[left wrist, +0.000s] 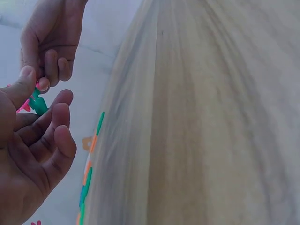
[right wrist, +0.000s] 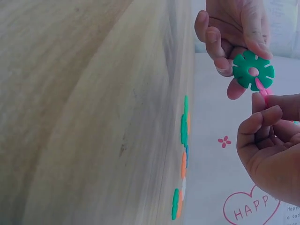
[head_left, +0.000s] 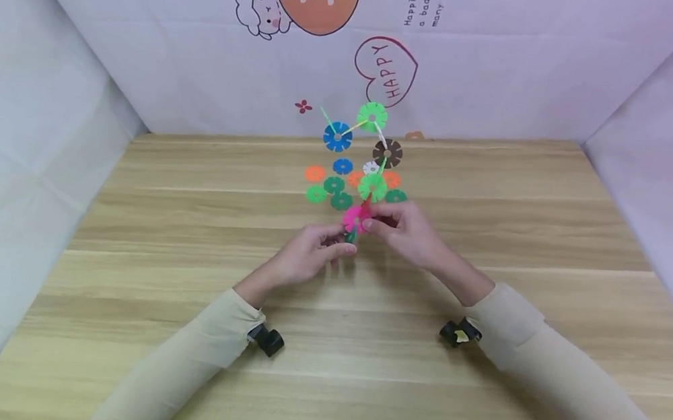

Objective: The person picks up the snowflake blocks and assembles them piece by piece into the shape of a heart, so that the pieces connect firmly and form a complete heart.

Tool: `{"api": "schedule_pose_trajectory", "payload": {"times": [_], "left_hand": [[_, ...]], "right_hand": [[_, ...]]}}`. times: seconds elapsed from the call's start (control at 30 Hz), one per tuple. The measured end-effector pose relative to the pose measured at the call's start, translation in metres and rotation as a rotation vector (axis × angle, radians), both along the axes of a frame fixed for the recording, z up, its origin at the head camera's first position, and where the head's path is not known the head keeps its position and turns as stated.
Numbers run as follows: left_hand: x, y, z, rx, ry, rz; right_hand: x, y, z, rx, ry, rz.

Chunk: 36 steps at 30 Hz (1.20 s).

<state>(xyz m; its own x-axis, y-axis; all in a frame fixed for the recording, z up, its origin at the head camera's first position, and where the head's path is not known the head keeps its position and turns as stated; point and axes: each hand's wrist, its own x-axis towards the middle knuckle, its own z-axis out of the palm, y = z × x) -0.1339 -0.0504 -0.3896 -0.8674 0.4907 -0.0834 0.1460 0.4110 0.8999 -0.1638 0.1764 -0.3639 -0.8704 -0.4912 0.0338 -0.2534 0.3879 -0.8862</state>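
Both hands hold a chain of slotted plastic snowflake discs raised over the table. My left hand (head_left: 306,254) pinches a dark green disc (right wrist: 241,72) between thumb and fingers at the chain's near end. The pink disc (head_left: 350,219), joined to the green one slot to slot, is pinched by my right hand (head_left: 412,236). Beyond it come a red disc seen edge-on, a light green disc (head_left: 378,188), a brown disc (head_left: 395,153), another light green disc (head_left: 373,107) and a blue disc (head_left: 336,147), with thin edge-on discs between them. Fingers partly cover the pink disc in the wrist views.
Several loose discs lie flat on the wooden table (head_left: 186,256) behind the hands, among them an orange disc (head_left: 314,173), a small blue disc (head_left: 343,162) and a dark green disc (head_left: 396,195). A printed white cloth (head_left: 476,81) stands behind the table, with white sides left and right.
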Motion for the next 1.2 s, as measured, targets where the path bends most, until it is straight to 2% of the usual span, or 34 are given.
{"api": "schedule_pose_trajectory", "payload": {"times": [0.17, 0.43, 0.67, 0.77, 0.9, 1.03, 1.1, 1.2], "left_hand": [[0.0, 0.001, -0.001, 0.006, -0.004, -0.001], [-0.002, 0.004, -0.004, 0.077, 0.023, 0.021], [-0.002, 0.01, -0.008, 0.102, 0.027, 0.027], [-0.003, 0.011, -0.008, 0.077, 0.009, 0.02], [-0.005, 0.009, -0.007, 0.029, -0.018, -0.025], [-0.012, 0.001, -0.003, -0.038, 0.002, -0.055], [-0.018, -0.005, -0.002, -0.081, 0.008, -0.041], [-0.033, -0.016, 0.0, -0.135, -0.001, 0.026]], "right_hand": [[0.0, 0.001, -0.005, -0.035, -0.017, -0.026], [0.0, 0.002, -0.01, -0.135, -0.127, -0.094], [0.003, 0.003, -0.013, -0.142, -0.158, -0.1], [0.004, 0.004, -0.013, -0.12, -0.143, -0.095], [0.004, 0.006, -0.016, -0.097, -0.139, -0.084], [0.002, 0.011, -0.019, -0.1, -0.147, -0.091], [0.0, 0.015, -0.02, -0.1, -0.153, -0.105], [-0.003, 0.021, -0.021, -0.096, -0.165, -0.122]]}}
